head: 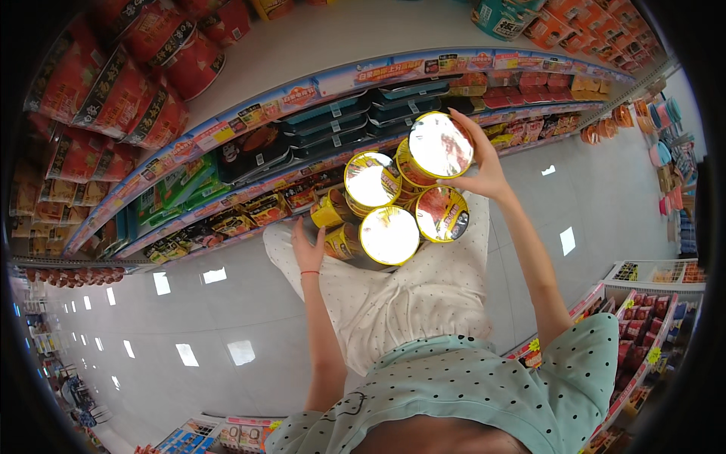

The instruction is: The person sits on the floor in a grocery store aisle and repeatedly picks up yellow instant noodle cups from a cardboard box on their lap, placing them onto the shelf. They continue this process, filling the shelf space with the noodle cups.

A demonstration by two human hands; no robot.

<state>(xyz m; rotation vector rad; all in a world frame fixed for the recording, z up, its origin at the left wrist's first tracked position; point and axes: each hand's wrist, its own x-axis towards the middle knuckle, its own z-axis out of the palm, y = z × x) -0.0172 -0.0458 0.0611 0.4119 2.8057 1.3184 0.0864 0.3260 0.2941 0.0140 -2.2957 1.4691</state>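
Note:
Several round instant-noodle tubs with yellow rims and shiny lids are grouped in front of my knees. My right hand (482, 164) grips the tub at the upper right (440, 145) by its side, fingers and thumb spread around the rim. Left of it stands another lidded tub (372, 179), and nearer me are a glare-covered tub (389, 235) and one with a red picture on its lid (442, 214). Smaller yellow tubs (327, 211) lie tilted at the group's left side. My left hand (308, 245) is beside these, fingers apart; whether its fingertips touch them I cannot tell.
A store shelf (351, 54) curves across the front, with red noodle tubs (195, 62) at the left and a teal tub (505, 20) at the top right. Lower tiers hold dark stacked trays (334, 125) and packets. Behind me, at the lower right, stands a rack of packaged goods (638, 329).

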